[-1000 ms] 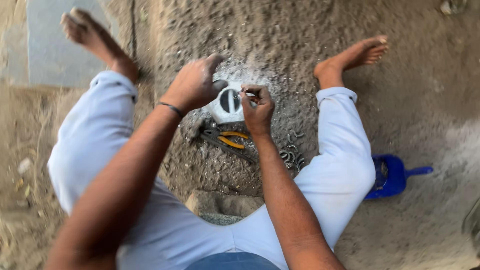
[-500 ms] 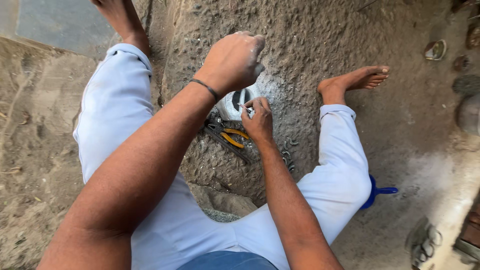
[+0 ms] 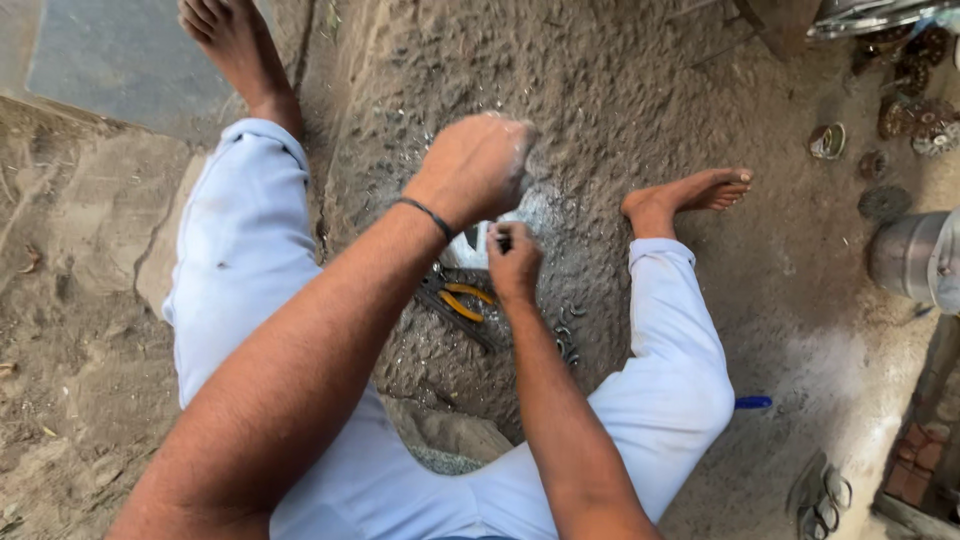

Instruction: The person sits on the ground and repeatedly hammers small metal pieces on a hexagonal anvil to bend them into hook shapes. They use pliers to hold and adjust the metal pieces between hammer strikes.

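Left hand (image 3: 478,165): fisted, risen above white metal part (image 3: 470,250) since a second ago; contents hidden.
Right hand (image 3: 514,262): still pinching small dark tool (image 3: 503,240).
Yellow-handled pliers (image 3: 458,298): at 7 o'clock, untouched.

Rough sandy ground (image 3: 620,90), glossy plastic-handled pliers (image 3: 462,300)

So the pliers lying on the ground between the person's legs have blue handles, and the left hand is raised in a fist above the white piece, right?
Not quite: the head view shows the pliers have yellow-orange handles, not blue. The rest holds: they lie on the ground between the legs, and the left hand is raised in a fist above the white piece.
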A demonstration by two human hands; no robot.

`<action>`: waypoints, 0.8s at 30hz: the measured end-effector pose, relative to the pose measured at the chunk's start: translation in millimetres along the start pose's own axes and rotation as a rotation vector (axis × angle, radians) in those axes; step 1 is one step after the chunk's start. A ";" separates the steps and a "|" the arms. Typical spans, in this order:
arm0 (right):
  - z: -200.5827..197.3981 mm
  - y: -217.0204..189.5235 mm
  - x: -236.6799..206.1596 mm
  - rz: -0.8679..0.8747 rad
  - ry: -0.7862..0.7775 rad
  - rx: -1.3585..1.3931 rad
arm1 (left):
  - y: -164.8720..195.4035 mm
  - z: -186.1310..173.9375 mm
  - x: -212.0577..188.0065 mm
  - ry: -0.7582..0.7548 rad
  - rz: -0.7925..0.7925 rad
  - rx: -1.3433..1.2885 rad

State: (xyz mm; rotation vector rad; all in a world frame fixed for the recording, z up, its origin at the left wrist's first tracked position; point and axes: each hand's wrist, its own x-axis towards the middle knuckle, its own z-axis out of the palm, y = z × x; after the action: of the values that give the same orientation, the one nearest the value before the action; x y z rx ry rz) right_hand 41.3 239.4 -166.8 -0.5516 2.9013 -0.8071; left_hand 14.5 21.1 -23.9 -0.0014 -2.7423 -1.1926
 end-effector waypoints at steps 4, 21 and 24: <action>-0.9 -2.9 -2.5 0.054 -0.246 -0.006 | 1.9 3.1 -5.8 0.067 0.051 -0.017; -4.8 1.6 -7.1 0.055 -0.163 0.054 | 0.7 15.1 -1.3 -0.038 0.020 0.016; -6.7 6.6 -6.4 0.106 -0.066 0.120 | 0.6 16.5 1.7 -0.081 0.011 0.052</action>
State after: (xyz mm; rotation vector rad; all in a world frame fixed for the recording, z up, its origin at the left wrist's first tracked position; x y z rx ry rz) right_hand 44.0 250.2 -164.6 -0.4018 2.7726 -0.9221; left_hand 10.6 33.4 -34.4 -0.0604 -2.8384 -1.1420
